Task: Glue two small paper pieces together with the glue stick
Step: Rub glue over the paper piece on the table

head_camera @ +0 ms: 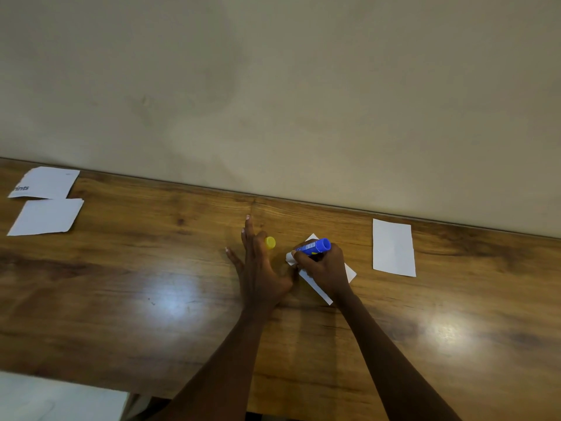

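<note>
Head: glue stick (pixel 315 246) within right fingers (pixel 299 253)

The only readable text is the cut-off letters "ints", printed dark on the white paper sheet (pixel 45 182) at the far left of the bench (pixel 151 284). The glue stick (pixel 314 246) carries a label too small and blurred to read.

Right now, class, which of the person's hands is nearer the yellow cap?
Left. The left hand lies flat beside the yellow cap, seemingly touching it; the right hand, holding the glue stick, is farther right.
</note>
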